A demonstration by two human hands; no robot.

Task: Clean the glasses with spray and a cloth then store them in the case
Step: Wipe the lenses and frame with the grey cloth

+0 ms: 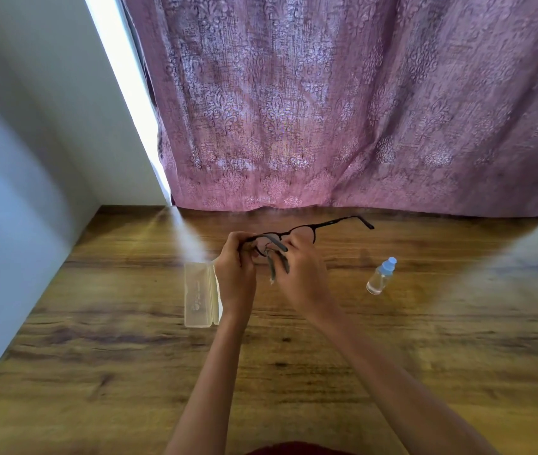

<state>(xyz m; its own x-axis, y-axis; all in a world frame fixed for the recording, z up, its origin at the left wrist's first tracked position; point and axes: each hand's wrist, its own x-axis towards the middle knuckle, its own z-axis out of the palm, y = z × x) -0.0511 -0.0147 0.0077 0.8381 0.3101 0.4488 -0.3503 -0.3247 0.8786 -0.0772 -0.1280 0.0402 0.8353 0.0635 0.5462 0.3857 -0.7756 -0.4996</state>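
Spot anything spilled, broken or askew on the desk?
Nothing stands out. The spray bottle stands upright, capped, with no puddle around it; the glasses case lies open beside the left hand; the glasses look intact, held above the wooden desk.

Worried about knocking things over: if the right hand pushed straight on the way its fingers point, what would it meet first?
The right hand points away and slightly left, so it would first press the cloth into the glasses. Past them lies bare table, then the curtain; depth is uncertain.
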